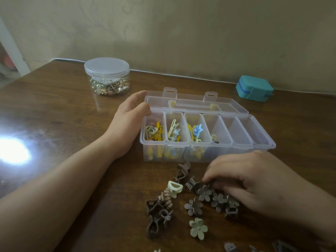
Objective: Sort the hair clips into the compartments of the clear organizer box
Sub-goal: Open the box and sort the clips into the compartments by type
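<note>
The clear organizer box (261,142) lies open on the wooden table, its lid folded back. Its three left compartments hold yellow, cream and blue clips (195,132); the fourth holds one small cream clip (214,137). The two right compartments look empty. My left hand (129,120) rests against the box's left end, fingers relaxed. My right hand (251,179) reaches into a pile of loose clips in front of the box, fingertips curled on a grey flower clip (205,192). A cream claw clip (174,188), brown clips (156,215) and a pale green flower clip (198,228) lie nearby.
A round clear jar (107,77) with a lid, full of small trinkets, stands at the back left. A teal case (254,88) sits at the back right near the wall. More dark clips (280,247) lie at the bottom edge. Bright glare marks the table at left.
</note>
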`<state>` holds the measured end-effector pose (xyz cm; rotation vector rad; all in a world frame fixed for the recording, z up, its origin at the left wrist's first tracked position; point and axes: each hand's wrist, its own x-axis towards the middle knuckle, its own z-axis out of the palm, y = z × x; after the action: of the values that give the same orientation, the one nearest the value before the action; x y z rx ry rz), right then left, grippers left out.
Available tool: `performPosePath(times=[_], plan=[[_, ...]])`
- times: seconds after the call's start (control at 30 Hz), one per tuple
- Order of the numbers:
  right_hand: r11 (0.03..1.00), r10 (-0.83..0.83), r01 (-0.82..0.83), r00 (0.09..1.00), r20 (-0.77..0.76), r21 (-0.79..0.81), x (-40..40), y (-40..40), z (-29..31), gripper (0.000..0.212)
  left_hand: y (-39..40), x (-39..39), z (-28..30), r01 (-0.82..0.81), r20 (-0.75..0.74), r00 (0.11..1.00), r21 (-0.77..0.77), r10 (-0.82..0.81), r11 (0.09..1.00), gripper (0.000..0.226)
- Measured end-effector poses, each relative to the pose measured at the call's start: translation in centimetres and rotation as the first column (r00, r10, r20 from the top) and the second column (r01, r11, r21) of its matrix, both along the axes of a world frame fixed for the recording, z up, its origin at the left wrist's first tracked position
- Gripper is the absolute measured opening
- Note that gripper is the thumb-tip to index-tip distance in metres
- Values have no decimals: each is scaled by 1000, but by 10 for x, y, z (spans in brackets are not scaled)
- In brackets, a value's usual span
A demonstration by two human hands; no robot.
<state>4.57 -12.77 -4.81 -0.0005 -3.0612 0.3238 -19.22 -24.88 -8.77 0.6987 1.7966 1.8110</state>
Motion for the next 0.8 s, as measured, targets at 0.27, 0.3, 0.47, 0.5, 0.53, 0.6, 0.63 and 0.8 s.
performPosePath(times=[0.27,0.3,0.47,0.5,0.53,0.6,0.63,0.8], plan=[[938,-312,168,790,-529,-302,3,2,9,10,-2,-1,1,-3,-9,1000,-14,3,1000,69],[929,-349,206,768,-538,-308,1,4,6,11,-1,0,2,-4,-16,1000,-14,4,1000,66],[976,-205,145,860,-467,-163,-7,-4,-3,22,-1,1,2,-9,-39,999,-32,8,999,61],[983,-161,103,878,-450,-151,-7,-7,-4,21,-1,1,1,-11,-46,999,-33,9,999,59],[989,-122,70,885,-449,-131,-7,-11,-4,20,-1,1,1,-15,-54,998,-36,13,999,57],[998,-55,26,856,-514,-62,-6,-17,-5,19,0,0,1,-25,-74,997,-43,21,999,55],[1000,-23,7,832,-554,-30,-5,-20,-4,18,1,0,1,-27,-79,997,-47,23,999,55],[998,51,-34,928,-370,53,-10,-29,-10,16,1,1,1,-42,-80,996,-40,39,998,56]])
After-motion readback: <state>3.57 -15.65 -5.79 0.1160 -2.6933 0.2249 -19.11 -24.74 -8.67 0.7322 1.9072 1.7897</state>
